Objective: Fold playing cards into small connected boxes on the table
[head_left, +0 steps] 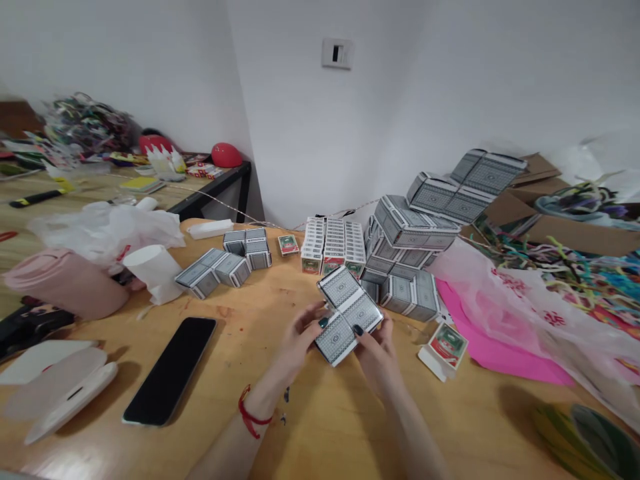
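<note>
Both hands grip a cluster of grey-patterned playing card boxes (354, 312) above the table, tilted, with three box faces showing. My left hand (301, 339) is closed on its left side, thumb on top. On the right side my right hand (376, 352) is closed too, thumb pressed on the upper face. Just behind it stand rows of playing card boxes (334, 241) with white sides outward. To their right rises a stepped pile of grey card boxes (415, 230). A single card box with its flap open (447, 347) lies right of my right hand.
More grey card boxes (215, 272) and a small card box (289, 245) sit at the back left. A black phone (171, 370) lies left, near a white roll (154, 270) and a pink roll (65, 283). Pink paper (493, 350), plastic bags and a tape roll (590, 440) are right.
</note>
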Motion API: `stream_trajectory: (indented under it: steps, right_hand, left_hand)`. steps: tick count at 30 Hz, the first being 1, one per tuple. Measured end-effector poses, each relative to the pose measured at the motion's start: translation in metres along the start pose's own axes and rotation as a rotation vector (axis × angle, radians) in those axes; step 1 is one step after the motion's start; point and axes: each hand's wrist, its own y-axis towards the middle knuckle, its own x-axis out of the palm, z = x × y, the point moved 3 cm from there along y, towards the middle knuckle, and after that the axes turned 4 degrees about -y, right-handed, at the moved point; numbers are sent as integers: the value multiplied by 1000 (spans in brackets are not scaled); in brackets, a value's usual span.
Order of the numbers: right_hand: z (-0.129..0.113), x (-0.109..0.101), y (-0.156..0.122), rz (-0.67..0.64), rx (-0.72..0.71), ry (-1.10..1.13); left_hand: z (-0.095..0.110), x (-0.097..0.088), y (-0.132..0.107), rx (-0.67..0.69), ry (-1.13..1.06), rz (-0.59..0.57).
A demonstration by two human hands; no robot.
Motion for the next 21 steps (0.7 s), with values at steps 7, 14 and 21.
stream_trajectory:
  steps: [7, 14, 21]
  right_hand:
    - [-11, -10, 6, -56, -56, -225]
    - [-15, -16, 3, -106, -96, -380]
    - [-17, -7, -1, -52, -150, -389]
  left_hand:
    - [14, 1, -5, 454, 406, -92]
    - [24, 5, -20, 745, 588, -295]
    - [14, 11, -19, 720, 717, -256]
